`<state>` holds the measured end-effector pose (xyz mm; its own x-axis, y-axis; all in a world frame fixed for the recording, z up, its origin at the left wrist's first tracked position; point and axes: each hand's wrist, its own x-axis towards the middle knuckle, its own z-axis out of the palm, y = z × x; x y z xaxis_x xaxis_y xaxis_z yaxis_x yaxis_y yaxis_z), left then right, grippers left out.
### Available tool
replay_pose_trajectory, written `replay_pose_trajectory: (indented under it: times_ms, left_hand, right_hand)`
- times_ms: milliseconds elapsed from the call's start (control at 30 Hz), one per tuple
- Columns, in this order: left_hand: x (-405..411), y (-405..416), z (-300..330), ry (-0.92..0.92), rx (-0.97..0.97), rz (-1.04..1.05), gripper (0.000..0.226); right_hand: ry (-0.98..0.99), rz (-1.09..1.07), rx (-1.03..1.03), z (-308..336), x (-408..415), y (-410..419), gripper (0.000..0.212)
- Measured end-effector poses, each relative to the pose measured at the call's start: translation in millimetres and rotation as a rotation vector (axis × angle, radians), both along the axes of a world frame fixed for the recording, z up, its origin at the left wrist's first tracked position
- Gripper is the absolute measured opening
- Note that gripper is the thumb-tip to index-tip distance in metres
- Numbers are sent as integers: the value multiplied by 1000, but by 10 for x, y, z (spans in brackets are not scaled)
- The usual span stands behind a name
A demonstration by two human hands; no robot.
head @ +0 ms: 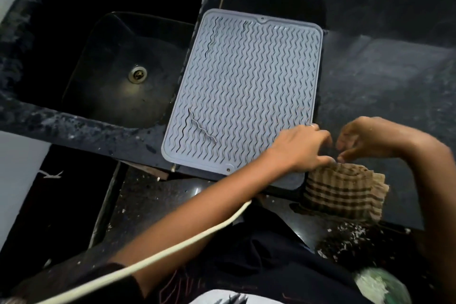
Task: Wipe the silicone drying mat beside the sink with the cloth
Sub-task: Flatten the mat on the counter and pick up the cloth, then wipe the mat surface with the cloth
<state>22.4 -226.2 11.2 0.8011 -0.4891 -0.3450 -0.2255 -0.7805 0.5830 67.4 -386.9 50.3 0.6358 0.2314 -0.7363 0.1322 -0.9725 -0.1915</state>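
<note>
A grey silicone drying mat with wavy ridges lies on the black counter, right of the sink. One loose ridge strip curls up near its near left corner. A beige cloth with dark stripes hangs bunched over the counter's front edge, by the mat's near right corner. My left hand rests over that corner and pinches the cloth's top edge. My right hand hovers just right of it, fingers curled down onto the same top edge.
The black counter stretches to the right of the mat. A white wall runs along the back. A pale cord crosses under my left forearm. Dark cabinet fronts and speckled floor lie below the counter edge.
</note>
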Motion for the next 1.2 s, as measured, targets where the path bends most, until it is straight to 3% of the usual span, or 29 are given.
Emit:
replay_pose_trajectory:
  times_ms: [100,267,400,500,600,700,767,900,1067,1200]
  left_hand:
    - [-7,-179,-42,-36,126,-61,51]
    - [-123,-306,-129,-146,168,-41,54]
    - [-134,-357,-151,-179,216,-105,41]
    - [-94,-345,-131,-92,211,-156,34]
    - [-5,-208,-45,196,97,-148,21]
    - [145,17,151,432,-70,-89,10]
    - [267,182,325,454,-158,10,8]
    - [503,469,700,311,-304,189,11]
    - [588,725,1034,166,-350,265,21]
    - [526,866,875,198,-215,260,18]
  right_hand:
    - [54,-36,-69,-104,-19,-119,24]
    - [126,-18,-220,-215,-47,-192,25]
    - [91,81,-332,-271,-109,-81,31]
    - [147,191,-363,-280,-137,23,27]
    - [187,301,-187,-225,-90,-18,20]
    - [252,166,205,-100,21,-161,19]
    - [240,28,440,19,104,-215,17]
    - [4,-140,767,336,224,-169,21]
    - [-275,-39,795,658,196,83,20]
    - [-194,-2,716,524,84,280,18]
